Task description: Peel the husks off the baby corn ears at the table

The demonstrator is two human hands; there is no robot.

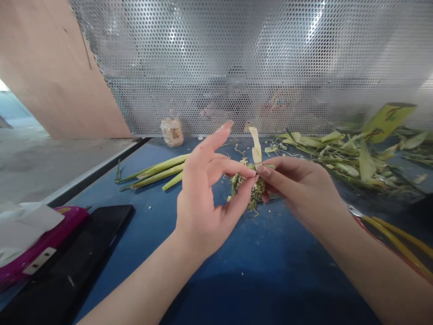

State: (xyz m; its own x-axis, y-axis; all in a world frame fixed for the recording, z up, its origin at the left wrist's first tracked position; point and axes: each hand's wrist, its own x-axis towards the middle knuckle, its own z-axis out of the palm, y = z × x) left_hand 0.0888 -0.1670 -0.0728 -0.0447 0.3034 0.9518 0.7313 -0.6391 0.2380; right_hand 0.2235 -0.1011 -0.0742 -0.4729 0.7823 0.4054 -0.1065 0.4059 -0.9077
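Note:
A pale plant strip stands upright between the thumb and fingers of my right hand, which grips its lower end. My left hand pinches with thumb and index fingertip right beside that end, touching the right thumb's tip; whatever is in the pinch is too small to tell. Its other fingers are raised. A ragged clump of green and whitish plant bits shows below and behind the fingertips, partly covered by them. Several long green stalks lie on the blue tabletop, left of and behind my left hand.
A heap of green leaves and a yellow-green tube are at the right. A yellow-handled tool lies by my right forearm. A black phone and magenta power strip are at left. A perforated metal sheet stands behind.

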